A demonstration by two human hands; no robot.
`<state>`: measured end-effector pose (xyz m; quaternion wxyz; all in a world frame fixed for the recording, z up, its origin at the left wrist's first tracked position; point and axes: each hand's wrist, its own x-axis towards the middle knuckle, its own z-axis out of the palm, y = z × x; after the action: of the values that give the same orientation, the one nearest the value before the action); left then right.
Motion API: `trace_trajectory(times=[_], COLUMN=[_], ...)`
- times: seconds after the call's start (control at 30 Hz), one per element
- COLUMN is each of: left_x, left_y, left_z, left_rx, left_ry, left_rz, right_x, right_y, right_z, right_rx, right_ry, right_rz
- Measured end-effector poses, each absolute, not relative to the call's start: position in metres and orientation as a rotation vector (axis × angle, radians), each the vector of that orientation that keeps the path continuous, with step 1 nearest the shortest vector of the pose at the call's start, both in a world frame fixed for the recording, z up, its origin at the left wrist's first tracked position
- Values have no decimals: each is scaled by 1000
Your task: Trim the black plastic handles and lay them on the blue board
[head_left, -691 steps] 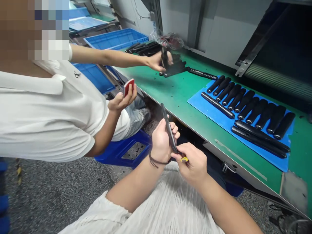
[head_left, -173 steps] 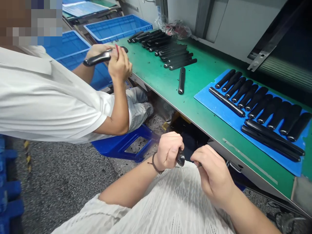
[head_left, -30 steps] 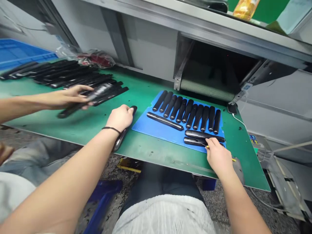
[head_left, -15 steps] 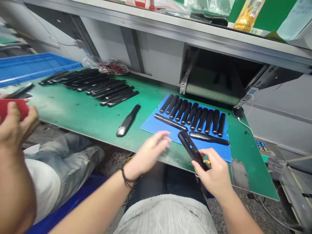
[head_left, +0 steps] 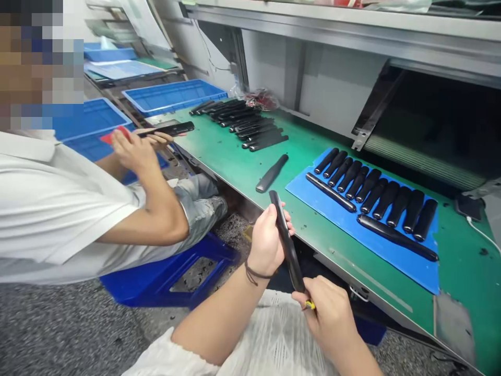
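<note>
Black handle (head_left: 287, 243) lies in our left hand (head_left: 266, 245), whose fingers (head_left: 288, 224) curl closed around its middle. A dark cord band (head_left: 254, 275) circles the wrist just below. Our right hand (head_left: 326, 313) is closed at the handle's lower end, its fingers (head_left: 302, 296) pinching a small yellow tool (head_left: 310, 304) against it; most of that tool is hidden, so we cannot tell its shape.

The handle's long axis stands nearly upright in our view, leaning slightly, with the rounded top end pointing away from us and the lower end pointing down toward our lap. It is slim, smooth and glossy, and we hold it in the air just off the front edge of the green surface (head_left: 223, 162), not touching it.

On that surface, a loose handle (head_left: 272, 173) lies at a slant just beyond our fingers. To the right, a blue mat (head_left: 299, 189) carries a neat row of tapered handles (head_left: 376, 193) and two long rods (head_left: 397, 237). Farther along, a stack of black handles (head_left: 238, 122) lies near a blue crate (head_left: 172, 96). To our left, a co-worker's hands (head_left: 135, 154) hold a red piece (head_left: 117, 134) and another black handle (head_left: 166, 129), above a blue stool (head_left: 156, 292).
</note>
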<state>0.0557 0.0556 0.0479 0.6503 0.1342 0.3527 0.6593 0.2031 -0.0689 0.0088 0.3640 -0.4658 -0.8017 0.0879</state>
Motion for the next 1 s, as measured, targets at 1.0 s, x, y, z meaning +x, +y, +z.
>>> trace_trajectory(times=[1.0], left_x=[12], left_y=[-3], left_z=[61], left_rx=[1062], left_ry=[890], left_rz=[867], right_x=[218], right_y=[35], right_z=[115], right_rx=[-1011], right_ry=[-2455], right_rz=[-399])
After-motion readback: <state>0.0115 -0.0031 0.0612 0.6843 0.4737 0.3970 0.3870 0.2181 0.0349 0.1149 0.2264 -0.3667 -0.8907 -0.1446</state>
